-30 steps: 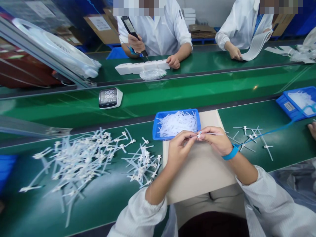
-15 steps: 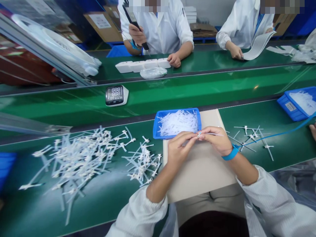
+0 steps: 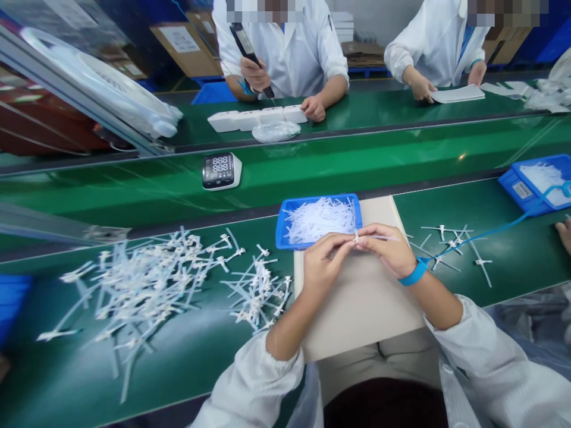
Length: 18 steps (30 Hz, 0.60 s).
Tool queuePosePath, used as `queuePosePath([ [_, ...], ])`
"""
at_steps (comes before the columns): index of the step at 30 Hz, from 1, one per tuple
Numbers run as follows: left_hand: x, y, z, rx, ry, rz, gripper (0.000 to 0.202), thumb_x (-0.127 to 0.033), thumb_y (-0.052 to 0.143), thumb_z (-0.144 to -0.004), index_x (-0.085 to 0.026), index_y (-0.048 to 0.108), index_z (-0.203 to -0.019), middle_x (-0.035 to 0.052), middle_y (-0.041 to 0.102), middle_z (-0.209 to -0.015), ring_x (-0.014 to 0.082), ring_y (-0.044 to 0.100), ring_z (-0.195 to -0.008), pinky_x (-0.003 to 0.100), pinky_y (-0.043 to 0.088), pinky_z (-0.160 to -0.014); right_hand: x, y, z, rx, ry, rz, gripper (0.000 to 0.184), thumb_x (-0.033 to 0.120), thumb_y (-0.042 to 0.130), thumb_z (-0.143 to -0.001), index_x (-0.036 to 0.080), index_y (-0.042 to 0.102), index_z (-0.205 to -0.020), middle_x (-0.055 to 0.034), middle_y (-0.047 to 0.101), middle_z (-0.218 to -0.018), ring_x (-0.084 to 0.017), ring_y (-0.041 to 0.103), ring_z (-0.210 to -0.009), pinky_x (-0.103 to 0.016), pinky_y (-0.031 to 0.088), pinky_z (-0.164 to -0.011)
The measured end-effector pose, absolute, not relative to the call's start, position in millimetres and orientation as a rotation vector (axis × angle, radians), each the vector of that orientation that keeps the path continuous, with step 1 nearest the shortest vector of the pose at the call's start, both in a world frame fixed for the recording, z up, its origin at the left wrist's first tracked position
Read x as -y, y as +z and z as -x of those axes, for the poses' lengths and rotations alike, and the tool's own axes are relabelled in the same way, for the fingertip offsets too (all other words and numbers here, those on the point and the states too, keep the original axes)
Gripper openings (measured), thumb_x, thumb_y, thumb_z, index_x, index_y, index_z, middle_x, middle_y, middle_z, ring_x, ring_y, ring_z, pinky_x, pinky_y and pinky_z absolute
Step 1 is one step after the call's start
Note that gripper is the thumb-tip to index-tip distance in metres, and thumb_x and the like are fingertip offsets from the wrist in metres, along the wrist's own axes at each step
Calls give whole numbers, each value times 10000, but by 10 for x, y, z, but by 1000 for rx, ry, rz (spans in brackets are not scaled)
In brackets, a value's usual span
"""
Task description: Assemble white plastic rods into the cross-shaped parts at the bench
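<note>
My left hand [image 3: 325, 261] and my right hand [image 3: 389, 251] meet fingertip to fingertip above a beige board [image 3: 363, 309]. Both pinch one small white plastic connector [image 3: 356, 238], from which a thin clear tube [image 3: 379, 238] runs out to the right. A blue strap [image 3: 414, 273] circles my right wrist. Just beyond my hands stands a blue tray [image 3: 285, 229] full of thin clear tubes. A big heap of assembled white tube pieces [image 3: 147, 285] lies on the green bench to my left.
A few loose tube pieces [image 3: 455, 246] lie to the right, near a blue cord [image 3: 495, 229] and a second blue tray [image 3: 513, 187]. A digital display unit [image 3: 220, 170] rides the green belt. Two people in white coats work across it, beside white boxes [image 3: 256, 119].
The display unit has moved right along the belt. The far right person has laid their white sheets flat. My hands have stayed pinched on the connector, shifting up slightly.
</note>
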State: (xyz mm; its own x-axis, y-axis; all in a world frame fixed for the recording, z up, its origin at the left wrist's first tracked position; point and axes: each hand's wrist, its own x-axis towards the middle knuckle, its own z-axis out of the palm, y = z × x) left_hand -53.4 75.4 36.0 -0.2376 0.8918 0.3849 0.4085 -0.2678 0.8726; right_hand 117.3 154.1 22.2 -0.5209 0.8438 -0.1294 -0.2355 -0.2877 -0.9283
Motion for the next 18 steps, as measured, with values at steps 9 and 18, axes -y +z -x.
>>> queuePosePath([
  [9, -762, 333, 490, -1505, 1542, -1377, 147, -319, 750, -976, -182, 801, -970, 54, 810, -902, 167, 764, -759, 286, 644, -750, -1545, 229, -1111, 1116, 1933, 795, 418, 435, 1031, -639, 191, 819, -902, -50, 836, -878, -206, 790, -818, -379, 650, -887],
  [18, -748, 381, 484, -1514, 1542, -1398, 135, -306, 743, -982, -187, 805, -982, 60, 816, -913, 189, 776, -825, 306, 644, -797, -1527, 208, -1089, 1120, 1874, 814, 390, 471, 1015, -662, 198, 844, -882, -58, 833, -849, -199, 757, -768, -360, 631, -813],
])
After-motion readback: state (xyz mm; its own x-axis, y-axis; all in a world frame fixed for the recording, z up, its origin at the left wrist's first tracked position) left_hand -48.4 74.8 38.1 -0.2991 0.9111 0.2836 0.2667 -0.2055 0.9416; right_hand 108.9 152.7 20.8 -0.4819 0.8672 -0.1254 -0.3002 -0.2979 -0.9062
